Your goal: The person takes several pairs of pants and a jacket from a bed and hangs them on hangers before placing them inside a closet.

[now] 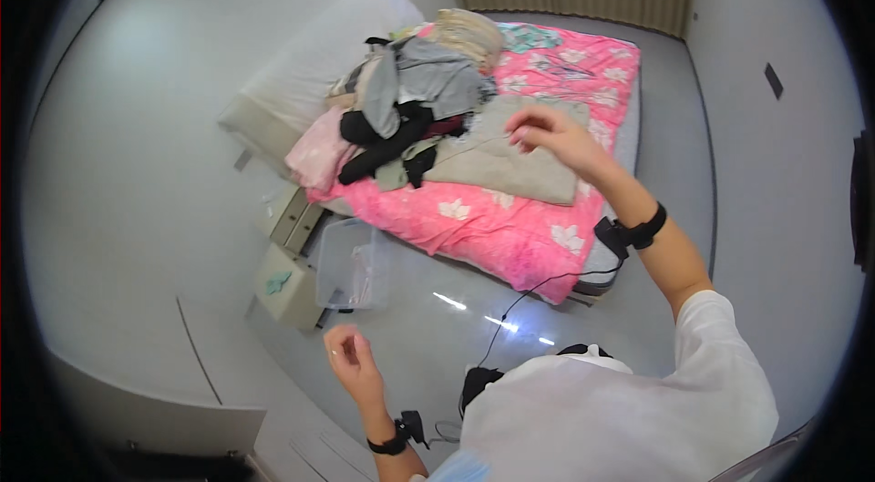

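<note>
Holding the right hand (567,140) raised and half-open, with fingers loosely curled, before the beige cloth (497,174) at upper centre, and the left hand (356,365), likewise cupped, lower left below the clear bin (339,265).

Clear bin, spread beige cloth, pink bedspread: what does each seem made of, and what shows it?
Clear bin: probably smooth plastic, being see-through. Beige cloth: matt fabric, judging by its soft creases; weave unclear. Pink bedspread: soft, perhaps plush fabric, hanging in loose ripples.
</note>
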A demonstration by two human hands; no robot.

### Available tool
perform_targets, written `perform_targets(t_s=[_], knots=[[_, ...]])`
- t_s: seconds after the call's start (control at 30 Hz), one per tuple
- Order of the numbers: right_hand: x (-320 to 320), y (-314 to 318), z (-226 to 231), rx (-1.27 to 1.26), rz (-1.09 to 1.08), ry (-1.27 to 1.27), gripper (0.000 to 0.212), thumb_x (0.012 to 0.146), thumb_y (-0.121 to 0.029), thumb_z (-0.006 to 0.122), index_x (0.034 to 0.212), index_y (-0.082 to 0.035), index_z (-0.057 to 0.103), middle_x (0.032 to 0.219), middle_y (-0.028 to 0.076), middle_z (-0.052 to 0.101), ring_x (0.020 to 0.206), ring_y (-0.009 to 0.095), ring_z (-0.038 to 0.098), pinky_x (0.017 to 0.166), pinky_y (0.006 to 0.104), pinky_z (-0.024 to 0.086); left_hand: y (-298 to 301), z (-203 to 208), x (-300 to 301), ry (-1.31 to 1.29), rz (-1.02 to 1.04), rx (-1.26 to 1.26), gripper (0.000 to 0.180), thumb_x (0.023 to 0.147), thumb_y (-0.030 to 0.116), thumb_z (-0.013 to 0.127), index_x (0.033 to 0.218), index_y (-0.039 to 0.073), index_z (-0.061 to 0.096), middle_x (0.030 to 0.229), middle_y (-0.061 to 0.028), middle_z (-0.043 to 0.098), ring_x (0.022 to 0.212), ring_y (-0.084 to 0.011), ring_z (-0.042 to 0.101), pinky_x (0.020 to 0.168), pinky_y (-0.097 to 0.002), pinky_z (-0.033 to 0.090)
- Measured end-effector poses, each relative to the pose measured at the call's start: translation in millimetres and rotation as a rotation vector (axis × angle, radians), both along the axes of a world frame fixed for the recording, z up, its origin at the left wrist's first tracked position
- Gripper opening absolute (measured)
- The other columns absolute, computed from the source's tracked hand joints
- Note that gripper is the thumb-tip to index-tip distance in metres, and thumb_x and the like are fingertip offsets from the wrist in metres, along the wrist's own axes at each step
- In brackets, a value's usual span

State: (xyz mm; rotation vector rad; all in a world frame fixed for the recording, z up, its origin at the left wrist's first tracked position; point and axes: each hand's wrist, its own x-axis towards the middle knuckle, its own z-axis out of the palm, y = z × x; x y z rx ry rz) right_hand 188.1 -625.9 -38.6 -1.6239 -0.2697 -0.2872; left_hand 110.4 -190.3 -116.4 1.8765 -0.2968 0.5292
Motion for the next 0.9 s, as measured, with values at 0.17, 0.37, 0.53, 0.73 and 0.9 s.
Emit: perform_targets(t_s=[0.17,0.37,0.53,0.73,0.9], knots=[[-68,-112,23,-0.044,-0.364,-0.036,0.014,0.090,-0.010,0.055,0.100,-0.003,0.062,0.089,0.002,0.062,0.084,0.009,0.057,0.077,0.0248,0.047,-87,11,68,-0.019,-0.229,-0.036,0.006,0.091,0.001,0.052,0.097,0.003,0.054,0.103,-0.0048,0.050,0.074,-0.0089,0.048,0.063,-0.0214,0.041],[-39,-167,53,-0.218,-0.518,0.022,0.016,0.091,-0.013,0.054,0.099,-0.003,0.062,0.087,0.000,0.061,0.078,0.008,0.054,0.074,0.0231,0.044,-130,-4,145,0.017,-0.396,-0.068,0.007,0.090,0.001,0.053,0.097,0.002,0.055,0.104,-0.0056,0.051,0.076,-0.0087,0.049,0.065,-0.0216,0.042],[70,-180,73,-0.307,-0.506,0.031,0.017,0.091,-0.015,0.055,0.100,-0.003,0.062,0.086,0.000,0.060,0.076,0.007,0.052,0.073,0.0223,0.044,-129,-22,231,0.096,-0.420,-0.118,0.006,0.090,0.000,0.054,0.096,0.001,0.055,0.104,-0.0074,0.051,0.079,-0.0098,0.048,0.070,-0.0225,0.043],[273,-177,115,-0.321,-0.385,0.004,0.019,0.092,-0.019,0.056,0.104,-0.005,0.063,0.089,0.003,0.063,0.072,0.011,0.057,0.066,0.0263,0.047,-95,-24,347,0.155,-0.356,-0.086,0.008,0.091,0.002,0.053,0.099,0.003,0.054,0.105,-0.0059,0.053,0.077,-0.0087,0.048,0.069,-0.0214,0.042],[420,-200,174,-0.509,-0.462,-0.097,0.020,0.089,-0.022,0.061,0.094,-0.004,0.065,0.078,0.004,0.063,0.067,0.012,0.056,0.063,0.0280,0.047,-68,-21,435,0.192,-0.235,-0.067,0.009,0.092,0.004,0.052,0.100,0.005,0.055,0.105,-0.0031,0.055,0.073,-0.0074,0.047,0.065,-0.0203,0.041]])
